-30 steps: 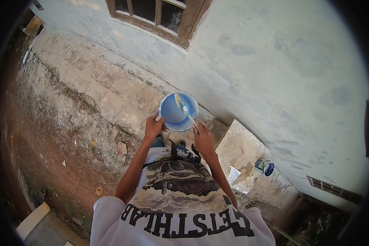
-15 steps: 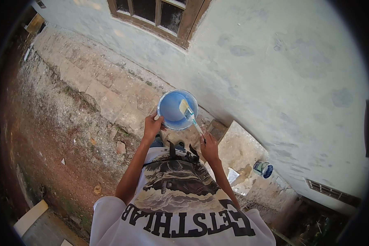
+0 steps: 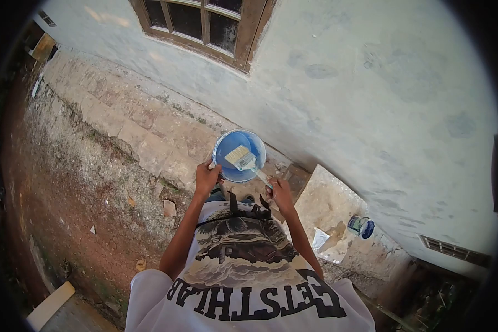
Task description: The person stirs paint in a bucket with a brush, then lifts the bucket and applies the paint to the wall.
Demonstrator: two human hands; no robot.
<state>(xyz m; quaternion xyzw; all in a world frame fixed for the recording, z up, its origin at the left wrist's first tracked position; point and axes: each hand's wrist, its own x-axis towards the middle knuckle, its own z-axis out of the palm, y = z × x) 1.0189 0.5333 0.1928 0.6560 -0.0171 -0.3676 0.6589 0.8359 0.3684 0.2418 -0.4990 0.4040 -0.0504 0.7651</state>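
Observation:
A blue bucket (image 3: 224, 145) is held in front of the body, its open top facing up. My left hand (image 3: 207, 178) grips the bucket's near left rim. In my right hand (image 3: 280, 193) is the handle of a wide paintbrush (image 3: 243, 159), with my fingers closed round it. The brush lies over the bucket's opening, its pale bristles pointing up and left and its broad face turned to the camera. How much paint is in the bucket cannot be made out.
A pale wall (image 3: 371, 110) with a wooden-framed window (image 3: 205, 25) runs along the right. Near it lies a stained board (image 3: 326, 193), with a small paint can (image 3: 361, 227) at its edge. A brick path (image 3: 144, 124) and rough soil (image 3: 94, 221) stretch to the left.
The brush has swung left over the bucket and turned so its broad side shows. The view has shifted slightly, and both hands keep their holds.

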